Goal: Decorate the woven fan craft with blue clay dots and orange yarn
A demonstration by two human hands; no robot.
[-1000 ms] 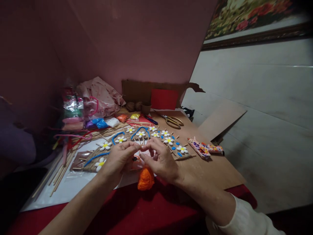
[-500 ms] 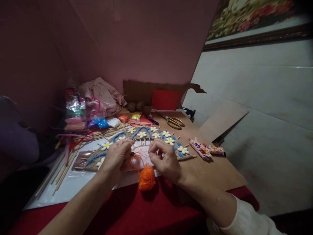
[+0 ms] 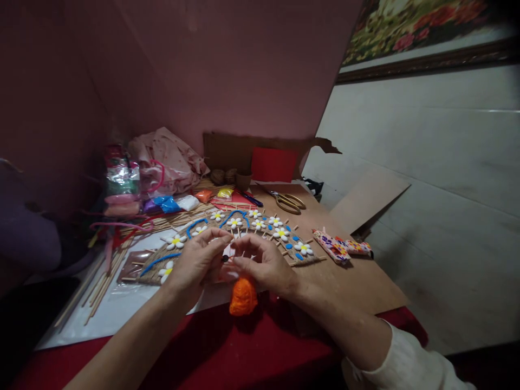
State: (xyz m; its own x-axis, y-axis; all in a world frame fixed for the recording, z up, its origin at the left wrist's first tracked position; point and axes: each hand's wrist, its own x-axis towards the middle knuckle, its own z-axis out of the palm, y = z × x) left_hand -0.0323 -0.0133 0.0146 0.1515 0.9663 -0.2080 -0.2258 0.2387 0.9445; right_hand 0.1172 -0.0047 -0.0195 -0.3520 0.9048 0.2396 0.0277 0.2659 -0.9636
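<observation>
In the head view my left hand (image 3: 201,257) is closed in a pinch, with a small dark round piece (image 3: 225,259) showing at its fingertips. Close by on the right, my right hand (image 3: 266,262) pinches a thin orange strand, mostly hidden by the fingers. A ball of orange yarn (image 3: 243,297) sits just below both hands. Behind them lies a twine-wrapped arch (image 3: 156,265) with stick ends poking out. White daisies with yellow centres (image 3: 281,233), blue strips (image 3: 160,262) and blue dots cover it.
Gold-handled scissors (image 3: 287,203) and a floral-patterned piece (image 3: 335,248) rest on brown cardboard (image 3: 345,281). Thin wooden sticks (image 3: 97,290) lie at left, with bagged coloured clay (image 3: 168,204) beyond. A red card (image 3: 274,164) leans at the back.
My right hand has moved left until its fingers meet those of my left hand. The orange strand stretched between them earlier is now mostly hidden.
</observation>
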